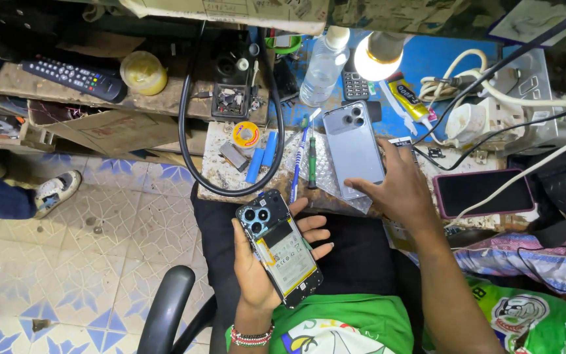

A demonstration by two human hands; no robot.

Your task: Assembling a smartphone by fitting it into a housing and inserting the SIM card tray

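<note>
Left hand (266, 262): I cradle the opened phone (280, 246) over my lap, fingers curled round it, battery up.
Right hand (397, 190): open, fingertips resting on the back cover (353, 147) lying on the bench (230, 177).
Care: I keep the phone level, lift the cover by its edge.

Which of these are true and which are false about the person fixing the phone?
1. The left hand holds the opened phone with its insides showing. True.
2. The right hand holds the green screwdriver. False: it rests on the grey back cover; the screwdriver lies beside it, untouched.
3. The grey back cover lies on the workbench with its camera holes away from the person. True.
4. The lamp bulb is switched off. False: it glows brightly.
5. A clear plastic bottle stands behind the back cover. True.
</note>
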